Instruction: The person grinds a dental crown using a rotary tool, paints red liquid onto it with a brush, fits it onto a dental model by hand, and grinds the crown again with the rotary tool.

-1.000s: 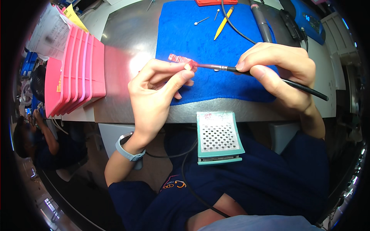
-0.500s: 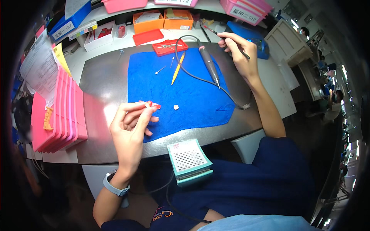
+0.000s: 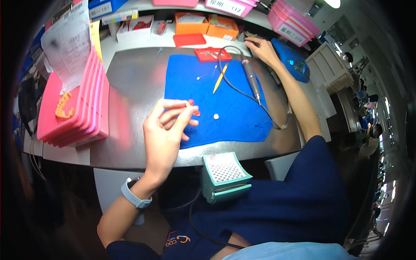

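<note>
My left hand (image 3: pixel 167 128) is closed in a pinch on a small red piece (image 3: pixel 191 103), held above the left part of the blue cloth (image 3: pixel 234 125). The fingers hide part of that piece. A small pale tooth-shaped piece (image 3: pixel 216 116) lies on the cloth just to the right. My right hand (image 3: pixel 263 51) reaches to the back right, beside the orange boxes, fingers curled together. A slim dark-handled tool (image 3: pixel 276 79) seems to run beneath that hand, its rear end showing by the wrist; the tip is hard to make out.
A grey handpiece (image 3: pixel 251 82) with a looping cable and a yellow pencil-like tool (image 3: pixel 220 79) lie on the cloth. Behind sits a red case (image 3: pixel 212 54) of small instruments. Stacked pink trays (image 3: pixel 86 108) stand left; a perforated turquoise box (image 3: pixel 226 175) is at the front edge.
My right hand has moved farther back and lower, toward the items beside the orange boxes. My left hand still pinches the red piece. The whole view has shifted.
</note>
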